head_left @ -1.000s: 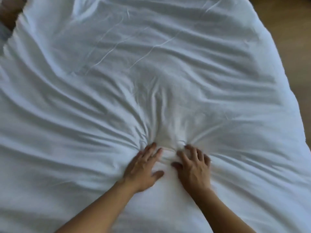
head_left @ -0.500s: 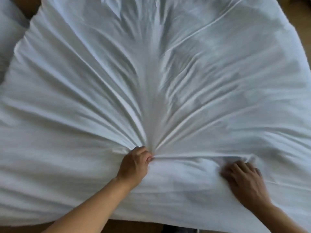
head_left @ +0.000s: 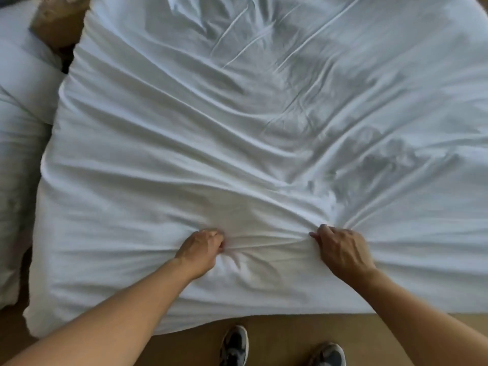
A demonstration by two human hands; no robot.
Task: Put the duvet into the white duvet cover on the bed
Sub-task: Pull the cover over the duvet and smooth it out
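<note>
Nearest the camera, two dark shoes, the left shoe (head_left: 234, 345) and the right shoe (head_left: 328, 354), stand on a tan floor (head_left: 280, 331) just short of the bedding's edge. Both bare forearms reach forward and slightly inward from the lower corners of the view, the left forearm (head_left: 111, 318) running up from the bottom left and the right forearm (head_left: 412, 307) from the bottom right.

The left hand (head_left: 201, 250) lies knuckles up, wrist roughly straight, its fingers curled tight into a fist that bunches a fold of the white duvet cover (head_left: 237, 133). The right hand (head_left: 342, 252), well apart from it to the right, also lies back up, with its fingers (head_left: 320, 232) hooked down at the tips and gripping the cloth. A taut ridge of fabric runs between the two hands, and creases fan out from each grip.

The cover spreads wide across the bed and hides it, its near hem hanging just over the floor, its surface rumpled in long diagonal folds. Greyish lumpy patches show through on the right side; whether these are the duvet cannot be told.

Farther left, beside the cover, lies other white bedding (head_left: 22, 107). At the far left corner sits a brown object (head_left: 59, 21), too blurred to identify.
</note>
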